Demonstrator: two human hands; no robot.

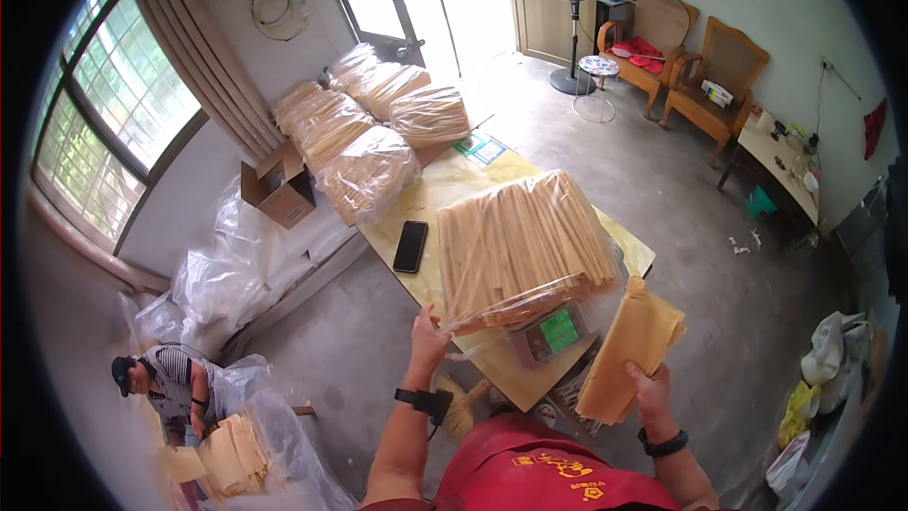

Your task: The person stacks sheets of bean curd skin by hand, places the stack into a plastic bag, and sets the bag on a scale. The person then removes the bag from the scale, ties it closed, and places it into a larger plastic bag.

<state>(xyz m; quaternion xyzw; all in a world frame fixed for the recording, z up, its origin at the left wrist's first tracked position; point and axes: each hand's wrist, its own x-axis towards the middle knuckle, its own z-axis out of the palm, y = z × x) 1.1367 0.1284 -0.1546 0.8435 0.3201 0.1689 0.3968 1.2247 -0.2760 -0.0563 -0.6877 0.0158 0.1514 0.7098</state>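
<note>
The left hand (427,336) is pinching the bag (520,246); the right hand (653,393) is gripping a stack (629,350). A hard tug is risking dragging the bag off the scale (553,331)

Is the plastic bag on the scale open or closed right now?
Open. The left hand pinches the mouth edge of the plastic bag, stretching it toward the camera; the right hand holds a stack of sheets outside it.

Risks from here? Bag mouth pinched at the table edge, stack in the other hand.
1. The left hand pinches only the thin plastic of the bag; it may tear or slip free.
2. The right hand grips the stack of sheets by its lower end, clear of the table; sheets could fan out and drop.
</note>
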